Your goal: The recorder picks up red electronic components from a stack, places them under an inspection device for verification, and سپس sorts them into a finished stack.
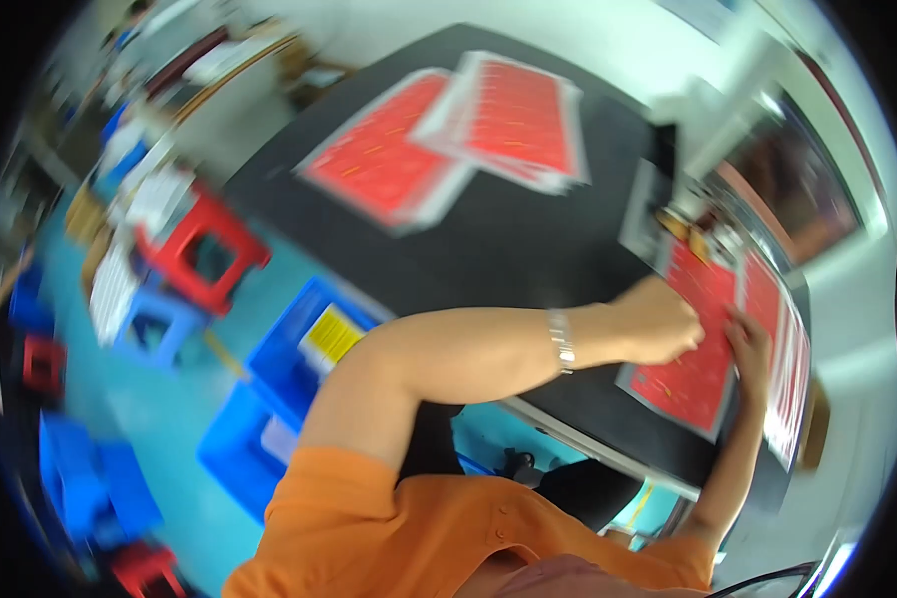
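Desk (448,259): black, wide; near edge runs just below the worked sheet. Risk there, I'd judge: corner of sheet close to edge, could catch or bend if pulled toward the body.

Machine (713,214), far R side of desk: metal head w/ tan fittings, sits at the sheet's far end; can't tell if sheet is under it or just up against it. If that end is pinned, a sideways tug could skew or tear it. Fingers also nr the head, so a pinch is poss.

Sheet piles (523,115), far side of desk: fanned, overlapping, edges uneven; a knock could slide them.

R-hand stack (782,374): red/white layers, just beside the worked sheet. Cd snag or drag along w/ it.

Red sheet (683,384): flat on desk, in front of machine, betw. both hands.

L grip (658,321): curled nearly closed over the sheet; can't tell if it pinches anything. R grip (750,344): fingers part bent at sheet's R edge, next to stack; hold unclear.

Writing: blue bin (291,374) bears yellow label (331,337), dark lines, illegible. Sheets show small yellowish/pale marks, too blurred to read. No brand legible.
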`<state>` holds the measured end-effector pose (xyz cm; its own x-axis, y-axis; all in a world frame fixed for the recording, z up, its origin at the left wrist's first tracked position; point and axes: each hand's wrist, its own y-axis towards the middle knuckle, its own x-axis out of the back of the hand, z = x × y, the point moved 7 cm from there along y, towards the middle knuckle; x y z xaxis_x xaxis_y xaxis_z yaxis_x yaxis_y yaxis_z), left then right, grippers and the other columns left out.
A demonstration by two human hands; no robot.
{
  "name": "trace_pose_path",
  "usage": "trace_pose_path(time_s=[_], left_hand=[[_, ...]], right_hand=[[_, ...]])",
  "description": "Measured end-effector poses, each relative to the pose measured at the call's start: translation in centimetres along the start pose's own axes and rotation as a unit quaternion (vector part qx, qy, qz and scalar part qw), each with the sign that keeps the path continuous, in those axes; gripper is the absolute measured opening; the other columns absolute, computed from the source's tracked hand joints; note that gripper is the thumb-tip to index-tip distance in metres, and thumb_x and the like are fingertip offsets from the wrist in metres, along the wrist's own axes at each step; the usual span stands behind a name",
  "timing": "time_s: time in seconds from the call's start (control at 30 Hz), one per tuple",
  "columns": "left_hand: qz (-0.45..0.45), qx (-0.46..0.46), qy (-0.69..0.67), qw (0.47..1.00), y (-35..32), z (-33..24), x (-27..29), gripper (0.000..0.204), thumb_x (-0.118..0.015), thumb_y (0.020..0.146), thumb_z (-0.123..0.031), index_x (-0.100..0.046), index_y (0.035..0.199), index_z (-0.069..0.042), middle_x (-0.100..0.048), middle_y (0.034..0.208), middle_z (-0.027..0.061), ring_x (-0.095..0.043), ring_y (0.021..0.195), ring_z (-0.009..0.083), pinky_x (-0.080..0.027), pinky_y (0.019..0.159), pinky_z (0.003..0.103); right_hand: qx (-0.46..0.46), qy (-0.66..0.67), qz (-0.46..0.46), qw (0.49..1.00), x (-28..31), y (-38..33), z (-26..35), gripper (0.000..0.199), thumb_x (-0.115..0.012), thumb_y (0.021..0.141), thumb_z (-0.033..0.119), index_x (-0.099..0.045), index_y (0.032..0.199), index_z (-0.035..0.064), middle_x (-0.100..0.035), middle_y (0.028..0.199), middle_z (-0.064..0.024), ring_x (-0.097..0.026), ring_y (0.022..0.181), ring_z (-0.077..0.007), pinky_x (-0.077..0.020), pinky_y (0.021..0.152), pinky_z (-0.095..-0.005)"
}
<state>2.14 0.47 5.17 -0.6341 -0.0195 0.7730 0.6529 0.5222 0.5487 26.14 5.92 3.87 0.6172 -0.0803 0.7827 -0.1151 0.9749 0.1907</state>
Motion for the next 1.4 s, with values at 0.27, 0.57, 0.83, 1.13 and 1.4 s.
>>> trace_pose_path(time_s=[0.27, 0.57, 0.83, 1.13, 1.4], left_hand=[[-0.053, 0.032, 0.139, 0.988, 2.3, 2.4, 3.4, 0.011, -0.067, 0.087, -0.021, -0.071, 0.084, -0.011, -0.069, 0.087, 0.0049, -0.068, 0.082, 0.0258, -0.056, 0.067, 0.04], [0.077, 0.333, 0.324, 0.882, -3.4, 16.4, 10.3, 0.07, -0.079, 0.081, -0.034, -0.052, 0.141, -0.012, -0.047, 0.147, 0.0199, -0.042, 0.138, 0.0383, -0.037, 0.113, 0.046], [0.108, 0.382, 0.262, 0.879, -4.5, 18.9, 10.5, 0.066, -0.07, 0.087, -0.038, -0.049, 0.144, -0.012, -0.045, 0.15, 0.0183, -0.045, 0.137, 0.0349, -0.039, 0.112, 0.043], [0.071, 0.378, 0.364, 0.848, -3.7, 17.1, 9.0, 0.055, -0.059, 0.094, -0.041, -0.052, 0.14, -0.011, -0.057, 0.132, 0.0212, -0.056, 0.122, 0.0394, -0.049, 0.099, 0.049], [-0.018, 0.331, 0.39, 0.859, -3.5, 17.8, 10.4, 0.026, -0.051, 0.1, -0.024, -0.068, 0.114, -0.01, -0.072, 0.101, 0.0166, -0.071, 0.09, 0.0367, -0.057, 0.077, 0.047]], right_hand=[[-0.118, 0.115, -0.038, 0.986, 3.6, -2.7, -1.6, 0.027, -0.068, 0.088, 0.012, -0.072, 0.113, 0.0026, -0.061, 0.075, 0.0016, -0.051, 0.058, -0.0055, -0.0385, 0.049, -0.0219], [-0.132, 0.093, -0.076, 0.984, 3.7, -1.9, -3.0, 0.03, -0.068, 0.087, 0.012, -0.072, 0.114, 0.0013, -0.064, 0.076, -0.0043, -0.056, 0.06, -0.008, -0.044, 0.049, -0.0257], [-0.148, 0.138, -0.077, 0.976, 2.6, -1.8, -1.9, 0.028, -0.068, 0.087, 0.008, -0.071, 0.114, -0.0018, -0.063, 0.073, -0.005, -0.059, 0.055, -0.0109, -0.0468, 0.049, -0.027], [-0.152, 0.138, -0.06, 0.977, 1.9, -1.2, -1.0, 0.028, -0.067, 0.087, 0.006, -0.07, 0.114, -0.0023, -0.063, 0.072, -0.0052, -0.059, 0.054, -0.0105, -0.0469, 0.048, -0.0262], [-0.155, 0.14, -0.058, 0.976, 1.4, -1.1, -1.3, 0.029, -0.066, 0.087, 0.006, -0.07, 0.115, -0.0033, -0.064, 0.075, -0.006, -0.059, 0.054, -0.0096, -0.0473, 0.048, -0.026]])
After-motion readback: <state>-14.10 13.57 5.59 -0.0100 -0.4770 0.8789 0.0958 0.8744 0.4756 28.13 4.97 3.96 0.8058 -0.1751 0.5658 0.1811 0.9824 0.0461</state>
